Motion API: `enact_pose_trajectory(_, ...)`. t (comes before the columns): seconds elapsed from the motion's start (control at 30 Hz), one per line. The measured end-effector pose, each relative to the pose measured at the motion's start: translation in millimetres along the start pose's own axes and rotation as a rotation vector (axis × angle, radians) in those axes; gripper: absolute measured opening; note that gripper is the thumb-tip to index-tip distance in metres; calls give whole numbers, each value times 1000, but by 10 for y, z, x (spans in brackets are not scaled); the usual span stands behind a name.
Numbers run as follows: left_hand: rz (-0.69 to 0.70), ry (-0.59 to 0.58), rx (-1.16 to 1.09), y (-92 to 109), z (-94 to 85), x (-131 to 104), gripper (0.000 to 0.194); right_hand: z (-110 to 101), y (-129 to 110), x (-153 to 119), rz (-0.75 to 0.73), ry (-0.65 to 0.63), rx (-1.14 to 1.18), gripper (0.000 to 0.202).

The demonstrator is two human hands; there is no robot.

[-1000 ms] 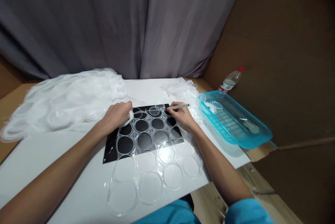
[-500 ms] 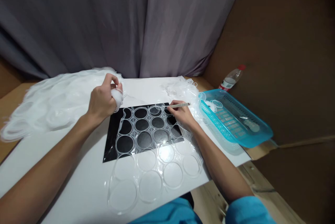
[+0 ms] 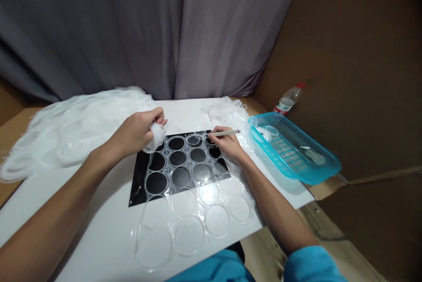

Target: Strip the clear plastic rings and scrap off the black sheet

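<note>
Pinched btwn thumb & fingertips of my R hand [image 3: 227, 140]: a slim pale stick [image 3: 226, 132], L end angled in over the far edge of a black mat [image 3: 137, 185]; can't tell if the tip's touching. L hand [image 3: 138, 129] is curled, fingers closed round a white looped bundle [image 3: 157, 135], held over the mat's far L corner. Clear sheet w/ rows of circles [image 3: 195, 188] lies btwn & below both hands, far part on the mat, near part running toward me over the white tabletop [image 3: 99, 229]. Just L of my L grip: big heap of thin white rings [image 3: 85, 128], piled high. Right beyond my R hand, a smaller, clearer heap [image 3: 227, 113]. To that hand's R sits a blue basket [image 3: 316, 146], few white bits inside; farther off past it, a red-capped bottle [image 3: 288, 99]. Grey curtain [image 3: 132, 31] hangs beyond both grips.
</note>
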State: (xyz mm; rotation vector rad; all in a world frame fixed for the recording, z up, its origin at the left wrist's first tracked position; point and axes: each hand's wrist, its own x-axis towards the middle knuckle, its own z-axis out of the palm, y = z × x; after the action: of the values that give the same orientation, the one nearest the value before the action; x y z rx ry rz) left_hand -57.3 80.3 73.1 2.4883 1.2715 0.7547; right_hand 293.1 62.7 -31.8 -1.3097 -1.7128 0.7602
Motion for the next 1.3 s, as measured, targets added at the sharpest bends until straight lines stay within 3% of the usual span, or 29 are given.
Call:
enact_pose_trajectory(0.1,-26,-136,-6,17,-6,-17,11,7,10,-1,-19,-23,-15,23)
enact_pose_trajectory(0.3,-37,-395,46,29,6,-24,31,24,23,4,-12,-39,-16,23)
enact_pose_trajectory(0.4,-27,-444,80,29,-3,-20,37,16,7,-4,-12,-56,-20,24)
enact_pose_trajectory(0.53,3,-426,163,3,-10,-39,42,4,-17,-15,-7,-57,-9,22)
enact_pose_trajectory(0.7,52,-209,383,-17,-17,-73,46,0,-27,-18,-11,-58,-5,22)
enact_pose_trajectory(0.77,25,-34,470,-27,-42,-82,52,1,-20,-15,-13,-59,-9,23)
enact_pose_trajectory(0.83,-8,213,472,-45,-84,-86,52,3,-6,-9,-12,-58,-8,23)
enact_pose_trajectory(0.93,27,601,248,-59,-171,-65,32,11,20,1,-2,-51,-7,24)
enact_pose_trajectory(1.03,66,839,-119,-29,-258,0,19,17,43,9,3,-51,-2,25)
enact_pose_trajectory(1.17,73,891,-625,-47,-319,105,15,7,66,21,-1,-52,-6,23)
enact_pose_trajectory(1.3,89,728,-1063,-183,-284,162,15,-17,80,32,4,-46,-26,21)
